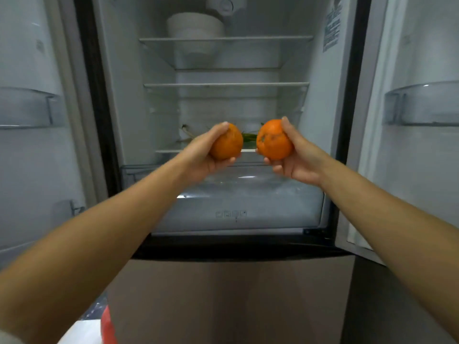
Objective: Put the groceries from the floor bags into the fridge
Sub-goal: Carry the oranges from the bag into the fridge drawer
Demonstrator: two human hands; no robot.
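The fridge (320,100) stands open in front of me with both doors swung wide. My left hand (202,156) grips an orange (228,142), and my right hand (296,160) grips a second orange (272,139). Both fruits are held side by side in front of the lowest glass shelf (169,150), just above the clear crisper drawer (248,209). Green leaves (249,139) lie on that shelf behind the oranges, partly hidden. The floor bags are mostly out of view.
White bowls (196,27) are stacked on the top shelf. Two more glass shelves (226,84) sit below. Door bins (422,103) hang on both doors. A red bag edge (108,326) shows at the bottom left, beside the closed lower freezer door (223,301).
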